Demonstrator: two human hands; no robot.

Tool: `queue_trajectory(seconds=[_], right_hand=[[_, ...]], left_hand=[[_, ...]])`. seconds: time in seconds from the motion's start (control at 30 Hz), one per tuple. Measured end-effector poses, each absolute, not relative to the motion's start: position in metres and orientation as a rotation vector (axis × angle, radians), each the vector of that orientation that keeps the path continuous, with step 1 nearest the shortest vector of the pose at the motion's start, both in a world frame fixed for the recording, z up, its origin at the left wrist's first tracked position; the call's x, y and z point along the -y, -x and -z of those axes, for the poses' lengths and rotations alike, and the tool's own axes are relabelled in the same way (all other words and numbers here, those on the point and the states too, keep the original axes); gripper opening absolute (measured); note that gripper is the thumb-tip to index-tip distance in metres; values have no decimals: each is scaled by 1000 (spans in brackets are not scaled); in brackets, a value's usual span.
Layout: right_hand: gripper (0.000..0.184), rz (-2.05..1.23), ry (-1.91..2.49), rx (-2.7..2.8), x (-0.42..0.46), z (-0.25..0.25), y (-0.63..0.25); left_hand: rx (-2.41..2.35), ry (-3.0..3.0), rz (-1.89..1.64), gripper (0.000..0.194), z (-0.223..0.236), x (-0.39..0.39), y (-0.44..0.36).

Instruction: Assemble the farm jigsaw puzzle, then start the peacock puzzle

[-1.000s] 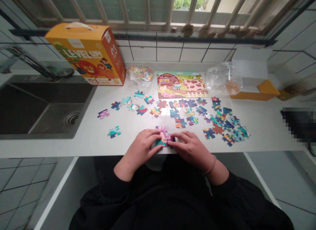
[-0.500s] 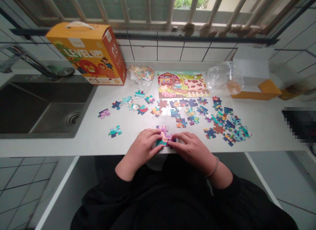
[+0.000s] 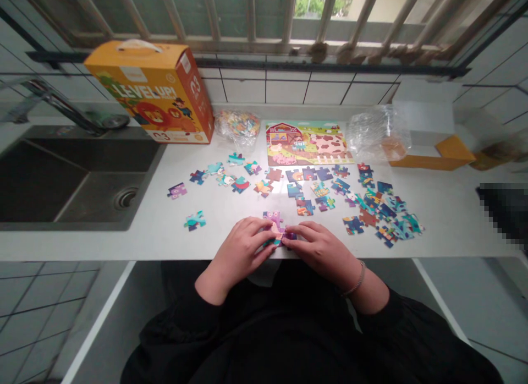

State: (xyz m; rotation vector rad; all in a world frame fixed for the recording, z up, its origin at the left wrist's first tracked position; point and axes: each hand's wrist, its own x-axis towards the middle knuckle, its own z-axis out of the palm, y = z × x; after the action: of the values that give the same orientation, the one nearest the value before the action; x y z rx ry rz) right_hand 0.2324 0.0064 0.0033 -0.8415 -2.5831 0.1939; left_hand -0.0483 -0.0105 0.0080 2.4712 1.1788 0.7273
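Near the counter's front edge, my left hand (image 3: 250,241) presses its fingers on a small cluster of purple and teal jigsaw puzzle pieces (image 3: 273,218). From the other side my right hand (image 3: 315,238) pinches a dark purple puzzle piece (image 3: 292,236) against that cluster. My fingers cover much of both, so whether they interlock cannot be seen. A lone teal piece (image 3: 194,221) lies left of my hands, and a purple piece (image 3: 177,191) lies beyond it. Several loose blue pieces (image 3: 305,206) are spread past my fingertips, with a denser pile (image 3: 388,209) to the right.
At the back stand an orange box (image 3: 152,98), a plastic bag of pieces (image 3: 238,125), a farm picture board (image 3: 307,143), clear wrapping (image 3: 377,133) and an opened orange-and-white carton (image 3: 429,161). A dark sink (image 3: 82,180) is set into the counter at left.
The view has shifted slightly. My left fingers have moved in over the cluster, covering more of it, while my right hand stays on the purple piece.
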Motion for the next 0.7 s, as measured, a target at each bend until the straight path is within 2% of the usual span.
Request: queue_trajectory(seconds=[0.17,0.4,0.5,0.7], right_hand=[[34,-274,803,2519,-6,7,-226],[32,-319,880,2501,-6,6,-216],[31,-331,884,2503,-5,4,-216],[29,-368,890,2477,-6,5,-216]], left_hand=[[-1522,-2409,-743,20,-11,8,72],[-2499,-2012,-551,40,-26,-38,187],[-2580,-1900,-419,47,-30,-57,226],[-2477,-1769,-464,42,-34,-80,252]])
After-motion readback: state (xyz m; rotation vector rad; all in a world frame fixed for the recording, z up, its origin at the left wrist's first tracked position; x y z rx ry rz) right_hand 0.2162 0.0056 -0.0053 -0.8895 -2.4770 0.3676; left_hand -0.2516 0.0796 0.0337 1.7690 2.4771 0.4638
